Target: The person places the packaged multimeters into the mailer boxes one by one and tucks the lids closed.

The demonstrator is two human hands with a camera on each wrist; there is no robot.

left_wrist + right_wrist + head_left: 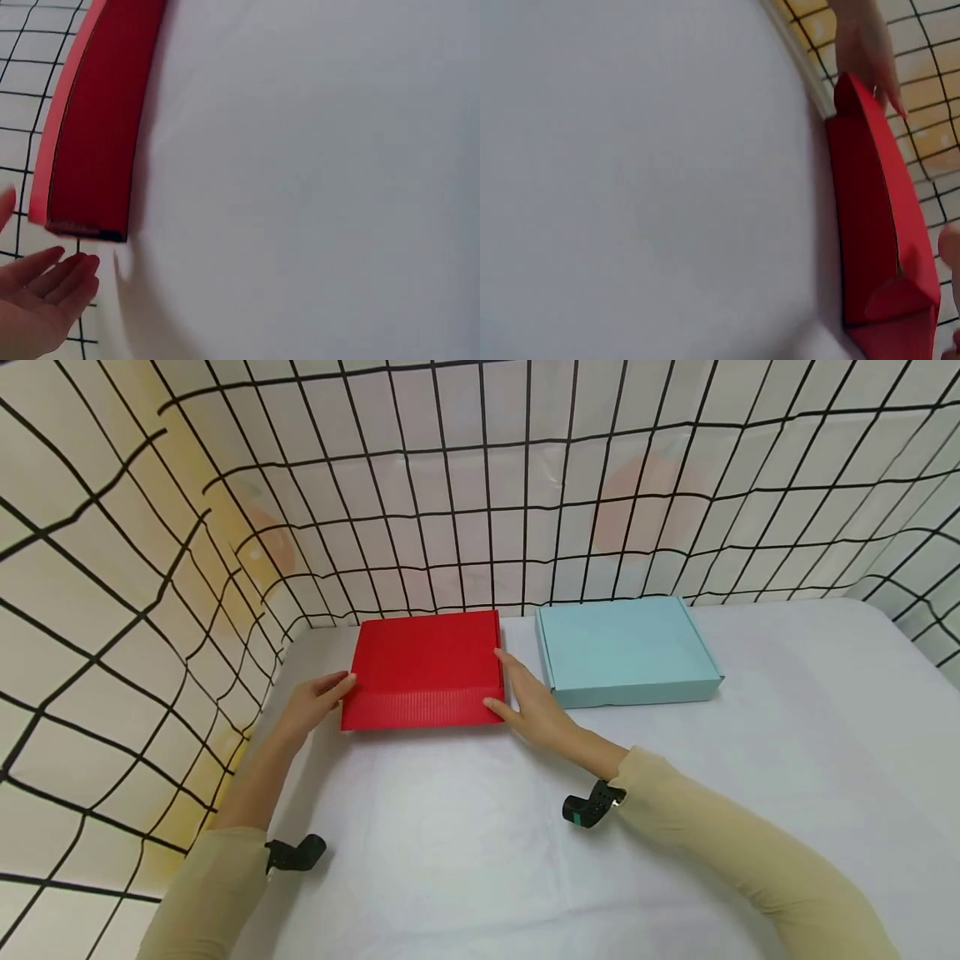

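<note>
A red cardboard box (pixel 427 652) lies toward the back of the table, its ridged front flap bent down along the near edge. At its left side is my left hand (pixel 318 703), thumb and fingertips right by the edge. In the left wrist view that hand's fingers (pixel 71 281) extend straight beside the box's end. On the opposite side, my right hand (pixel 542 712) has its fingers and thumb spread along the box's right edge. The right wrist view shows the front of the red box (pixel 864 217), with a gap under the flap; only a sliver of my right hand (pixel 951 247) appears there.
A light blue closed box (pixel 626 647) stands to the right of the red one, just beyond my right hand. Black wire grid panels (pixel 450 493) rise behind and to the left of the white-covered table (pixel 450 843). Both wrists wear black camera straps.
</note>
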